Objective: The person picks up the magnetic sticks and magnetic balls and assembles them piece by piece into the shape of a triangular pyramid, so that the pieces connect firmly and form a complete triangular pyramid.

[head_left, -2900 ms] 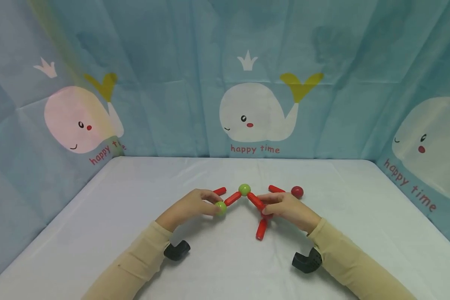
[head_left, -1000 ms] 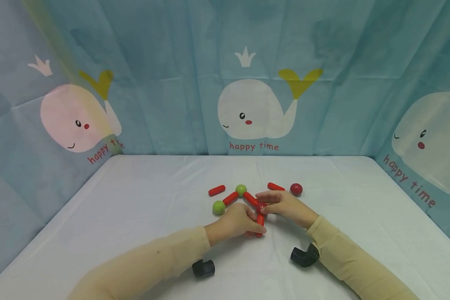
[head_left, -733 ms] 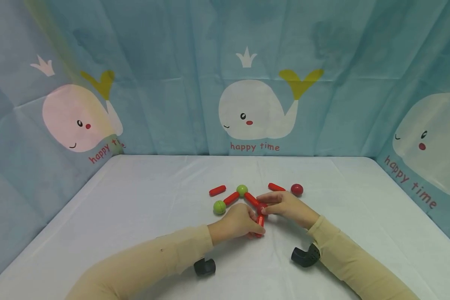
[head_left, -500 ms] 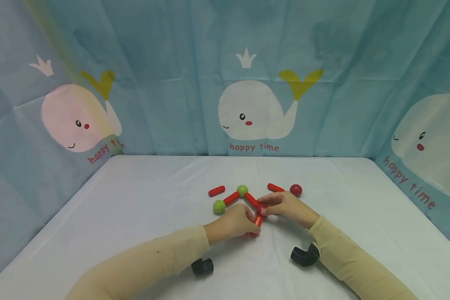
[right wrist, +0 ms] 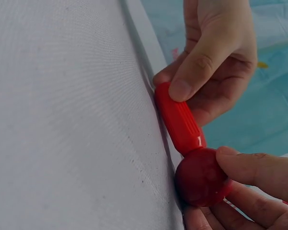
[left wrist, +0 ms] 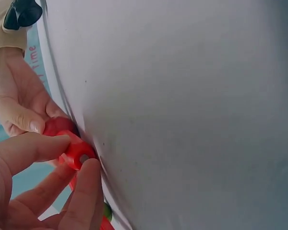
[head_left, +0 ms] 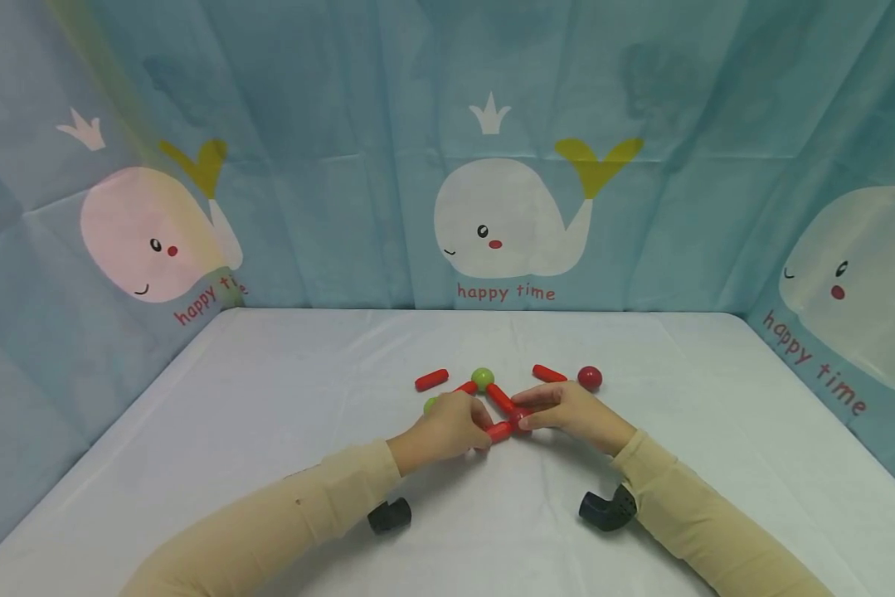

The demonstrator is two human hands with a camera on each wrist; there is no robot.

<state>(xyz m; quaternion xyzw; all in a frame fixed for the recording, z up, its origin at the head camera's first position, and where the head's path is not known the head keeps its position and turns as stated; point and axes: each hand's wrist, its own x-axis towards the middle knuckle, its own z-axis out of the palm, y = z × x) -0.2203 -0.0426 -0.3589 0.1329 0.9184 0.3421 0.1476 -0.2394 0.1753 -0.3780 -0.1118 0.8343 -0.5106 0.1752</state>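
Observation:
My left hand [head_left: 449, 424] pinches the free end of a red magnetic rod [head_left: 499, 432] between thumb and fingers. A round metal tip shows at that end of the rod [left wrist: 77, 152] in the left wrist view. The rod's other end meets a dark red ball [right wrist: 201, 176], which my right hand [head_left: 577, 417] holds with thumb and fingers. From that ball a second red rod [head_left: 501, 398] runs back to a green ball [head_left: 483, 379]. A further red rod [head_left: 465, 387] leads left from it towards another green ball [head_left: 430, 405], mostly hidden behind my left hand.
On the white table [head_left: 305, 373] a loose red rod [head_left: 431, 380] lies behind the chain at left. Another red rod [head_left: 549, 373] and a red ball [head_left: 590, 379] lie behind my right hand. A blue whale-print curtain [head_left: 342, 207] rises behind the table.
My left hand went from the left green ball to the near rod, then swung its free end leftwards about the red ball. My right hand has stayed at the red ball.

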